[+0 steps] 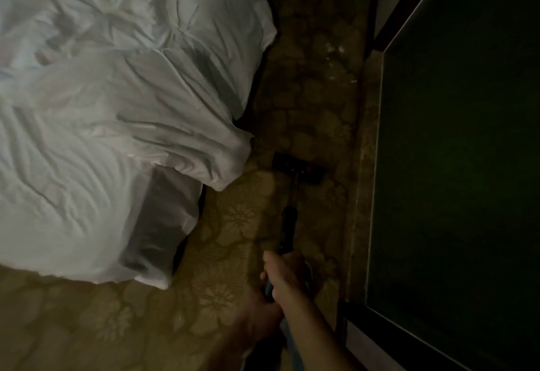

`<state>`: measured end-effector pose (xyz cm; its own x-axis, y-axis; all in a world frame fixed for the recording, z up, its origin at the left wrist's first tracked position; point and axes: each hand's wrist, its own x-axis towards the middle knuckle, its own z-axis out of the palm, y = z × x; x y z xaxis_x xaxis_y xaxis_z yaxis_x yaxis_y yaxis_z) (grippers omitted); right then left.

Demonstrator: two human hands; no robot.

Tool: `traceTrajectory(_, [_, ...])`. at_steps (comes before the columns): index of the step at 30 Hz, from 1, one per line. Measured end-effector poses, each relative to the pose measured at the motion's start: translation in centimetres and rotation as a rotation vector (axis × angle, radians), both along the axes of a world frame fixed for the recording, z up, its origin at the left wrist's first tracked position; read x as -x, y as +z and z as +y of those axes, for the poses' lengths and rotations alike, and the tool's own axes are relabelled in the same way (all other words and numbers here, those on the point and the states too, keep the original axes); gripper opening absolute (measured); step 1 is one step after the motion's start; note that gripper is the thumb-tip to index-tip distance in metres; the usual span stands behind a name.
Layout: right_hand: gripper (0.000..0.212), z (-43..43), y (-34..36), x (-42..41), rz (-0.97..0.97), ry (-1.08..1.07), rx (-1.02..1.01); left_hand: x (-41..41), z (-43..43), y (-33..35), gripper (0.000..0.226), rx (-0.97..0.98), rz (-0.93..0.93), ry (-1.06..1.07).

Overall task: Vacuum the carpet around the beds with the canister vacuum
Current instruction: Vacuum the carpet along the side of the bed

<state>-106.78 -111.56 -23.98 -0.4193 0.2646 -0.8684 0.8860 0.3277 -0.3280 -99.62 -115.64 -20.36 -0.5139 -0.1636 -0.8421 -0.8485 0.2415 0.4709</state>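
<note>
The room was dim. The white duvet (117,107) caught most light, the carpet (228,224) faded from lit tan beside it to near-black at the right, where the vacuum wand (288,224) barely showed. The picture was soft and grainy.

The right hand (282,271) and left hand (258,310) grip the slim dark vacuum wand (287,230); its dark rectangular floor head (298,167) rests on beige floral carpet (228,224), just beside a rumpled white duvet (117,93).

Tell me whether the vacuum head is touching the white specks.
No, the vacuum head sits on the carpet, well short of the white specks.
</note>
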Motion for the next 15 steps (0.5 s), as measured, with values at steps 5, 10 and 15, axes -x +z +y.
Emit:
traceTrajectory(5, [0.055, -0.6, 0.3, -1.0, 0.003, 0.017, -0.028, -0.8, -0.5, 0.4, 0.038, 0.012, 0.012, -0.02])
traceTrajectory(10, [0.039, -0.1, 1.3, 1.5, 0.024, -0.007, -0.015, 1.0, -0.5, -0.2, 0.018, -0.037, 0.001, -0.011])
traceTrajectory(15, [0.029, 0.7, 1.4, 7.1, 0.072, -0.089, 0.018, 6.6, -0.1, -0.8, 0.01, -0.076, 0.037, 0.012])
